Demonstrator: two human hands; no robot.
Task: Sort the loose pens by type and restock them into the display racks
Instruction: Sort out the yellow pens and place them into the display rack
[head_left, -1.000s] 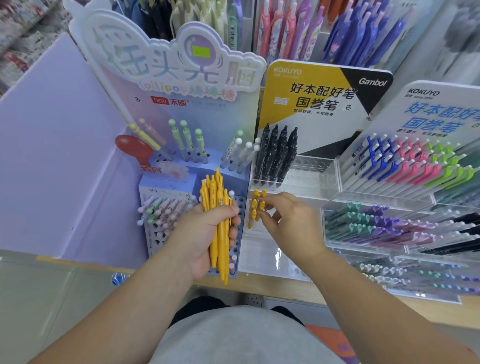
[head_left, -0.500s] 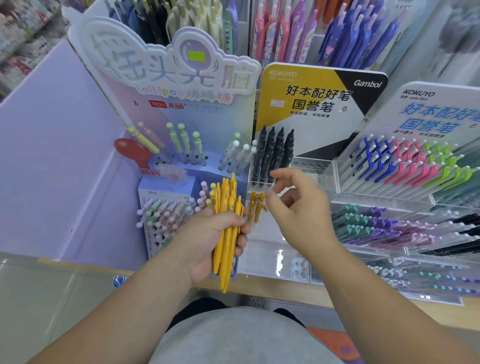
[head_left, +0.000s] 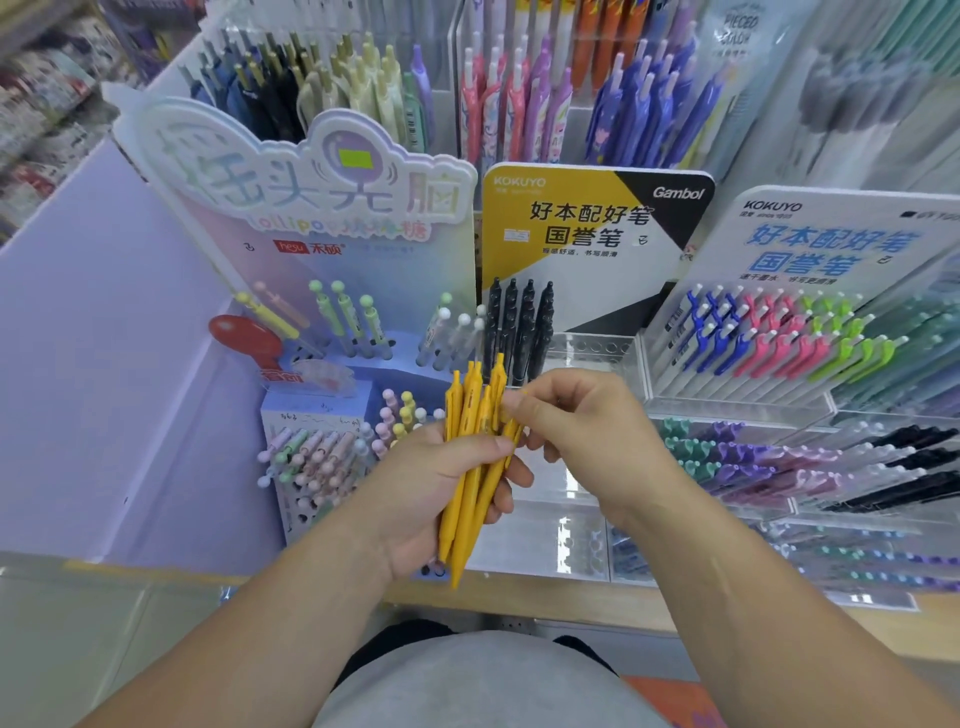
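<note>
Gripping a bundle of yellow plastic click pens (head_left: 470, 467) in the left hand (head_left: 436, 488), fingers and thumb curled round the barrels, clicker ends up and tips down, just in front of the racks. Pinching the upper end of the rightmost pen of that bundle with the right hand (head_left: 582, 431), thumb and forefinger closed on it. Probably the step in hand: drawing one pen free for the clear acrylic rack with rows of round holes (head_left: 597, 358) below the yellow-and-black Kokuyo sign board (head_left: 582, 234), where a few matte black click pens (head_left: 519, 332) already stand. Ease the left grip only slightly, enough to release one barrel without spilling the rest. Pull straight up along the barrel, not sideways. Keep the tip down on the way across, aim at an open hole beside the black row, and lower until seated, clip facing like the black ones. Mind the pastel ball-topped pens (head_left: 311, 457) in the pale blue perforated stand, close beside the left knuckles and probably easy to knock.
</note>
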